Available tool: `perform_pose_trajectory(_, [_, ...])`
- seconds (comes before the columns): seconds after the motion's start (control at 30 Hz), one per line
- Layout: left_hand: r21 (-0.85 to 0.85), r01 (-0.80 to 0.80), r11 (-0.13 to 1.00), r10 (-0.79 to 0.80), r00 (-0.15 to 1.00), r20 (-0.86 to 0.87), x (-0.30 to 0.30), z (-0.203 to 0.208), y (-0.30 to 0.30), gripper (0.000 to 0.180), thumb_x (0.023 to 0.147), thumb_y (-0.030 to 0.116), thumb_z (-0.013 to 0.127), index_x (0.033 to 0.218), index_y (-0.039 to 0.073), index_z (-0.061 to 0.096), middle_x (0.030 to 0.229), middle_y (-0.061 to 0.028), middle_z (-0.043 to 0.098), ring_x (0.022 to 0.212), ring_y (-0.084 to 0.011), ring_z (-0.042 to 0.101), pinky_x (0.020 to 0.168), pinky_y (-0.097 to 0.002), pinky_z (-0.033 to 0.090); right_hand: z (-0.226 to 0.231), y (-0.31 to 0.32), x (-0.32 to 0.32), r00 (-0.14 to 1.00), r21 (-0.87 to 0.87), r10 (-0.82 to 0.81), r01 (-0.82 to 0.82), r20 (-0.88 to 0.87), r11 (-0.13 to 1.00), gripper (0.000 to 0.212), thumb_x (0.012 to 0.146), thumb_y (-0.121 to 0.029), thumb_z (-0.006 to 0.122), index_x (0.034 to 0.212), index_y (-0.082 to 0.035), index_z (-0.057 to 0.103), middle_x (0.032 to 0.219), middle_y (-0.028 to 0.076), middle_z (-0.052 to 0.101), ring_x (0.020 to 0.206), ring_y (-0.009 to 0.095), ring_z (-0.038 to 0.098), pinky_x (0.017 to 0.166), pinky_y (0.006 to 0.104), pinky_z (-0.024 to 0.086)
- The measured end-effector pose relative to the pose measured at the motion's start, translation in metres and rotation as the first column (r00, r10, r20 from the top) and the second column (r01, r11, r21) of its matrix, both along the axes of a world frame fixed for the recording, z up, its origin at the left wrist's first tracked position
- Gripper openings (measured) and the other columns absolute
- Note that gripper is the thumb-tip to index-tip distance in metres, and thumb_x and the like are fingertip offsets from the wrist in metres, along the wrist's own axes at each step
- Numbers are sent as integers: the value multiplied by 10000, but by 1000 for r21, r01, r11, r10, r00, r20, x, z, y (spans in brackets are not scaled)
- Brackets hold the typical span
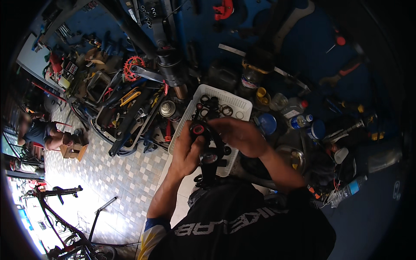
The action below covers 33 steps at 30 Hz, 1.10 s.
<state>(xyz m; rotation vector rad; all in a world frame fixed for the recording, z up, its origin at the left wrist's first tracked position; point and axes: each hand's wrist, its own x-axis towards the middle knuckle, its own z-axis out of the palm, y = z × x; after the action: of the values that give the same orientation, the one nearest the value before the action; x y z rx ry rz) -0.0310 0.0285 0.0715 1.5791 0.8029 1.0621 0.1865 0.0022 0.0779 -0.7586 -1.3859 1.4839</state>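
Centre of the frame: left hand (187,149) gripping a black bicycle component (209,147) from the left side, fingers curled around its upper end beside a small red ring (198,129). Right hand (239,135) reaching in from the right — fingertips pinching at the top of the same component, just beside the red ring; exact contact point too dark to tell. Component standing roughly upright between both hands, overlapping the near edge of a white perforated plastic basket (236,103) holding dark rings and seals. Left of the basket: a tool tray (123,119) lying on the tiled floor (125,182), crowded with wrenches. Upper left: a red chainring (132,67) showing on a bicycle frame. Right of centre — blue-lidded jars (267,123) and a clear bottle (301,120) sitting among clutter. Far left edge: another person (43,132) sitting low.
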Motion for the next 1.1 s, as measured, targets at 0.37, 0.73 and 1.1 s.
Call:
perform_pose_trajectory(0.37, [60, 28, 998, -25, 999, -46, 0, 9, -2, 219, 971, 91, 479, 1169, -3, 489, 786, -102, 631, 691, -193, 634, 648, -342, 502, 7, -11, 2, 999, 133, -39, 34, 38, 991, 491, 919, 54, 561, 1404, -23, 566, 1260, 81, 607, 1101, 139, 613, 902, 296, 517])
perform_pose_trajectory(0.73, [20, 190, 982, -177, 945, -275, -12, 6, -8, 424, 936, 72, 525, 1323, -48, 402, 983, -258, 678, 903, -435, 691, 781, -464, 527, 63, 16, -11, 759, 357, -208, -34, 617, 934, 342, 810, -148, 771, 1131, -68, 685, 992, 53, 669, 883, 183, 672, 739, 318, 548])
perform_pose_trajectory(1.1, [81, 180, 980, -131, 901, -414, -15, 7, -14, 594, 945, 87, 574, 1400, -139, 265, 954, -287, 672, 889, -511, 657, 751, -531, 509, 74, 16, -28, 672, 333, -206, -64, 712, 941, 271, 774, -134, 751, 977, -26, 608, 920, 99, 649, 858, 272, 665, 737, 376, 529])
